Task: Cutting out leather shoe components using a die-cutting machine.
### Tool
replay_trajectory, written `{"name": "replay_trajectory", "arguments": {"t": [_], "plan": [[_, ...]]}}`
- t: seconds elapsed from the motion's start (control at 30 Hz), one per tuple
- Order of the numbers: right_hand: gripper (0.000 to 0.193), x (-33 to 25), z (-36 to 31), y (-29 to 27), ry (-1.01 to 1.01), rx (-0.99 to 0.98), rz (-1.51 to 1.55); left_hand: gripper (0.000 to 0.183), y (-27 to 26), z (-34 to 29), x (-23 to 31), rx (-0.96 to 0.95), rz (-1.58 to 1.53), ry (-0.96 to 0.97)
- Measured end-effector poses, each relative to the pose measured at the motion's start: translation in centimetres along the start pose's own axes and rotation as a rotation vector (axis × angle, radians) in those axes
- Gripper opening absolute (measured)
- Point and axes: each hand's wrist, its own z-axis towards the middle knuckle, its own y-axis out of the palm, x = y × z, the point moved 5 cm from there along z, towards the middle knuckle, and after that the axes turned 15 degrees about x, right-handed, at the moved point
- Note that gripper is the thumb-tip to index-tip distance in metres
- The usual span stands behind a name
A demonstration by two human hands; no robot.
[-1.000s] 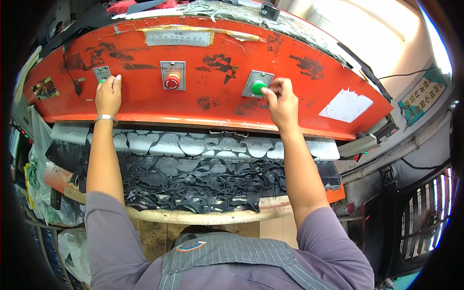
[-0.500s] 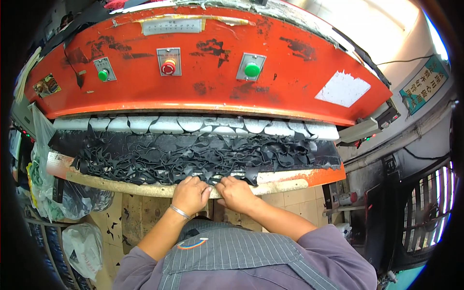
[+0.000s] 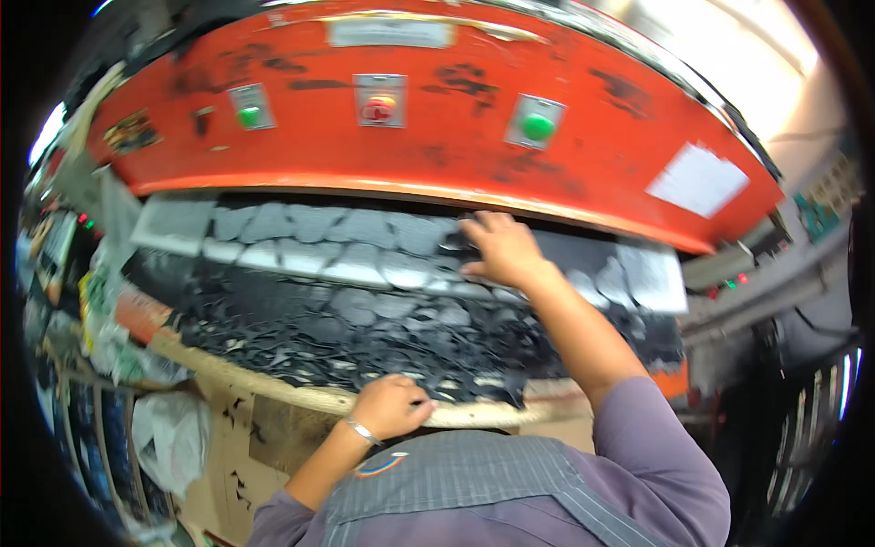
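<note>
My left hand (image 3: 394, 407) rests at the worn, pale front rail (image 3: 310, 396) of the work table, its fingers curled over the edge; motion blurs the fingertips. My right hand (image 3: 504, 248) reaches to the back, fingers apart, over a white cutting board (image 3: 169, 221) that lies partly under the red machine. Black sheet material with rounded cut outlines (image 3: 314, 226) covers much of this board, and the hand is at its right part. Nearer me lies a tangle of thin black offcut strips (image 3: 337, 351), on a dark surface between my two hands.
The red machine front (image 3: 437, 150) spans the far side, with a red button (image 3: 378, 111) between two green ones (image 3: 538, 128). Clear plastic bags hang at the left, above a white bag (image 3: 173, 442). Dark scraps (image 3: 239, 483) lie on the floor.
My right hand has left the front rail and reached forward over the board, opening out. My left hand stays at the rail. The board with black sheet now extends farther out from under the machine.
</note>
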Motion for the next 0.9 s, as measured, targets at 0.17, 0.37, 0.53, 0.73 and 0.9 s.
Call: {"name": "replay_trajectory", "arguments": {"t": [0.17, 0.37, 0.53, 0.73, 0.9], "plan": [[0.091, 3.4, -1.4, 2.2, -0.015, -0.055, 0.181, 0.019, 2.4, 0.6, 1.2, 0.195, -0.234, -0.016], [0.068, 5.0, -7.1, -3.5, -0.124, 0.216, 0.364, 0.017, 1.7, 4.3, 7.2, 0.896, -0.127, 0.107], [0.093, -1.5, -10.0, -6.4, -0.548, 0.139, 0.630, 0.087, 5.9, 4.5, 5.6, 0.260, -1.417, -0.637], [0.064, -8.6, -12.5, -10.0, -0.968, 0.028, 0.393, 0.072, 8.0, 1.3, 8.6, 0.125, -2.069, -0.434], [0.083, -6.9, -13.8, -4.5, -0.167, 0.166, 0.911, 0.064, 6.3, -2.4, 7.8, 0.630, -1.515, -0.315]]}}
